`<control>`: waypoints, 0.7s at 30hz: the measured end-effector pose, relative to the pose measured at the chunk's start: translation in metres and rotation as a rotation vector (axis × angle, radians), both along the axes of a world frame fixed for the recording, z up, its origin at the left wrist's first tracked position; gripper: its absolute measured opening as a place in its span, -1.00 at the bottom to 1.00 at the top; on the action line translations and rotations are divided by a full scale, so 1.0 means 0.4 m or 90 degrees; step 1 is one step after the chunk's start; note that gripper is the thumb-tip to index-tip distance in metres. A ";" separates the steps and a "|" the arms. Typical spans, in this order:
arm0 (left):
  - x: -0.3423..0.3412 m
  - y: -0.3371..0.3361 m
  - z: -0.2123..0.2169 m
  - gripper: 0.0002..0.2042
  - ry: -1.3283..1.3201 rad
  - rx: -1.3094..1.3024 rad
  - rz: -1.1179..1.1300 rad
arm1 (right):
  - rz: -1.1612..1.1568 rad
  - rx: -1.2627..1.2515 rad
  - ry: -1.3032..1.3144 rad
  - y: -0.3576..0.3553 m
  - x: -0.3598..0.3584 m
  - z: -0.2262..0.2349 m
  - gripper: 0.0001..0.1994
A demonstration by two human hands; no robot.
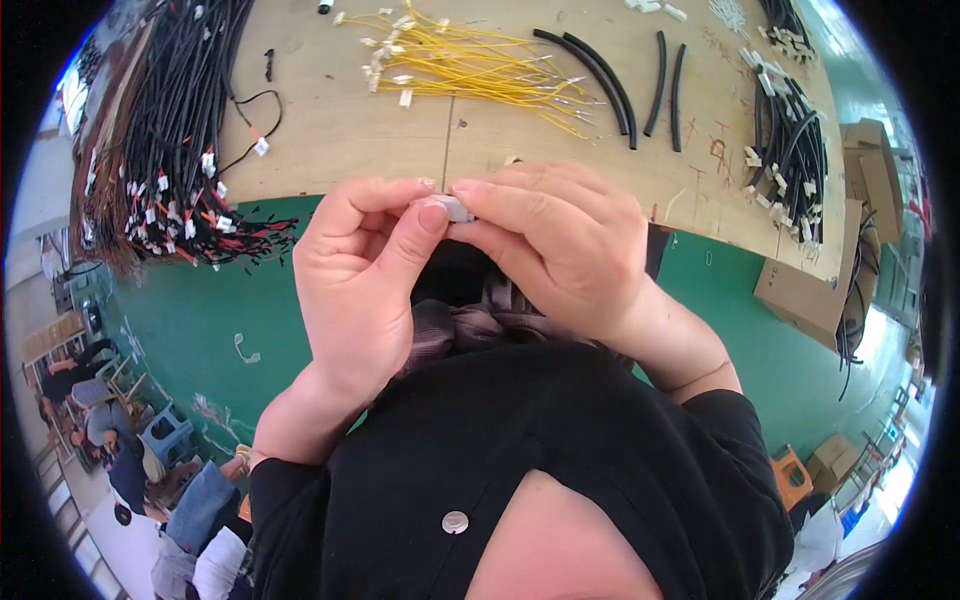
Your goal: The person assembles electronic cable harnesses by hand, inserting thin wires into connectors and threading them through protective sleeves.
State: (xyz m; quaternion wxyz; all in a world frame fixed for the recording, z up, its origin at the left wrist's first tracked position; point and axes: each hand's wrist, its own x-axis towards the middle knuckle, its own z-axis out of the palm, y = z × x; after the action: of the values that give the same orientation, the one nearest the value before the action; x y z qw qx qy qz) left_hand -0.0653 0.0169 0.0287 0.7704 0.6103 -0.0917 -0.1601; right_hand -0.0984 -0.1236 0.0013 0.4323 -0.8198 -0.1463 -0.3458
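Near the table's front edge, a small white plastic connector (455, 208) is pinched between the fingertips of both hands. My left hand (362, 245) is closed, thumb and index finger gripping its left side. My right hand (572, 238) is closed on its right end, and its fingers hide part of it. Beyond the hands lies a spread bundle of yellow wires (470, 62) with white connectors at the left ends and metal tips at the right. Several black tubes (602, 85) lie beside the wires.
A thick bundle of black cables (185, 90) with white tags hangs over the table's left front edge. Another bundle of short black cables (790, 140) with white connectors lies on the right. A cardboard box (805, 295) stands below the right edge. Other people (195, 510) sit at lower left.
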 end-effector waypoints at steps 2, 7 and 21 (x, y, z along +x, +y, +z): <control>0.010 -0.022 -0.004 -0.88 0.024 0.004 -0.018 | -0.032 0.032 -0.020 -0.012 -0.002 -0.012 -0.80; 0.017 -0.059 -0.020 -0.88 0.040 0.006 -0.077 | -0.042 0.050 0.096 -0.052 -0.029 -0.006 -0.81; -0.050 0.033 0.180 -0.75 -0.059 -0.273 -0.364 | -0.704 -0.154 0.210 -0.540 -0.092 0.074 -0.68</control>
State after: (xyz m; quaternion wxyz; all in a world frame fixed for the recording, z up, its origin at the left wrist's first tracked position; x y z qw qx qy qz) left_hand -0.0854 0.0300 0.1009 0.8002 0.3909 -0.3247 -0.3184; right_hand -0.1354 -0.3397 0.0309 0.1083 -0.8607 0.3341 -0.3685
